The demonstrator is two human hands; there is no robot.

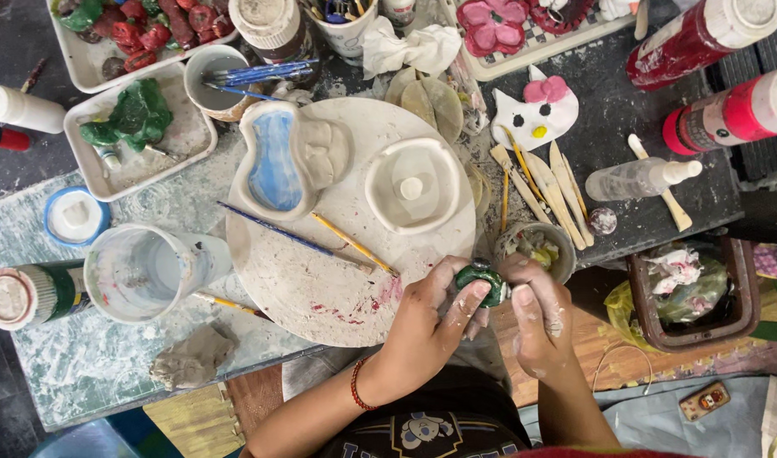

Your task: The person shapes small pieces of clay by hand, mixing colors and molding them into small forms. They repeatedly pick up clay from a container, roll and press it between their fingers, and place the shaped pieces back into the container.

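Pinching a small green clay piece (480, 281), left hand (426, 326) and right hand (537, 309) both close on it.

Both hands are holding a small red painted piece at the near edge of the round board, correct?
Not quite: the head view shows the small painted piece is green, not red. The left hand and right hand do hold it together at the near edge of the round board.

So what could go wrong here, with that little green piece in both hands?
The green piece is pinched between left hand and right hand at the round board's edge; if it slips it may fall off the table. The left forearm lies near two brushes and could nudge them. A water cup stands close, easily tipped.
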